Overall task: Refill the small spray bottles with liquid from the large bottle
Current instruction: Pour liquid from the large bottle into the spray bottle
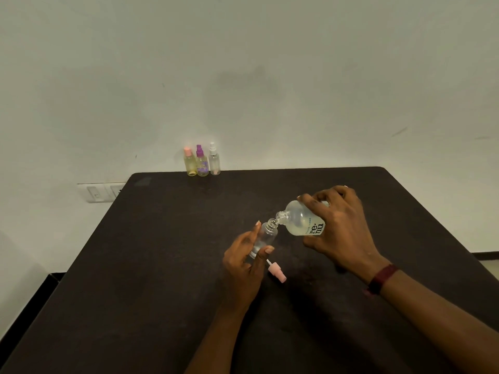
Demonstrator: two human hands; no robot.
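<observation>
On the matte dark table (162,265), the right hand (343,233) wraps the frosted, rounded large bottle (299,220), tipped neck-down against the mouth of the clear cylindrical small bottle (266,236) pinched by the left hand (243,268). A pink spray cap (277,273) lies just beside.

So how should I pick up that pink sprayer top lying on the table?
Pinch the pink sprayer top across its fat collar, coming down from above on the near side. It lies on its side on the table, and its thin tube points toward the left hand holding the small bottle, so that end is crowded and flimsy.
</observation>
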